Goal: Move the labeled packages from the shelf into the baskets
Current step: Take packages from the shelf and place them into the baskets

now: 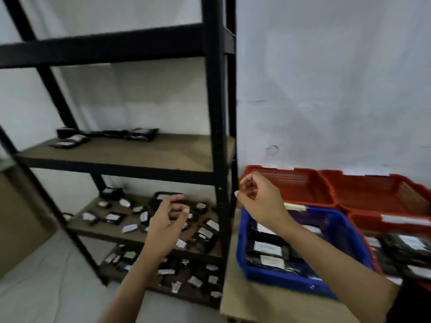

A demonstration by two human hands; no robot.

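Black metal shelving rack with brown board shelves [217, 113]: upper visible board carries a few flat black labeled packages [140, 134] along its back edge; the two lower boards [144, 236] hold many small black packages with white labels [205, 231], scattered loose and label-up, presumably so each can be read before sorting. Blue plastic basket [289, 279]: stands just right of the rack on a brown cardboard-coloured surface [268, 304], part-filled with labeled packages laid flat. Red plastic baskets: two at the rear [326, 194], seemingly empty; one front right [363, 220], holding packages. Baskets sit beside the shelf, likely to keep each carry short. Left hand [166, 227]: hovers before the middle lower board, fingers [179, 209] loosely curled and part-open, holding nothing visible, judged to be reaching for a package. Right hand [258, 199]: raised over the blue basket's far edge, fingers [247, 183] curled and narrow, apparently empty; blur prevents certainty. Task judged partway done.
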